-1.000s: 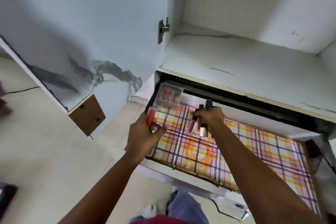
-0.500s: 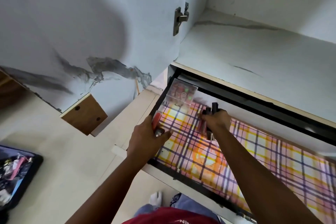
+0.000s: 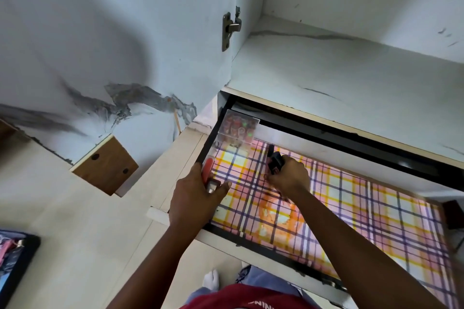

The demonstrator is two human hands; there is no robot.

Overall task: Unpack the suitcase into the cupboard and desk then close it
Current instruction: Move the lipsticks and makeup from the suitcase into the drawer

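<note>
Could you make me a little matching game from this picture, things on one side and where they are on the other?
Things:
1. red tube
2. clear box
3. black-capped tubes
4. suitcase

Places:
A. far left corner of the drawer
B. in the right hand
C. on the floor, lower left
D. in the left hand

Pairs: 1-D, 2-A, 3-B, 4-C
</note>
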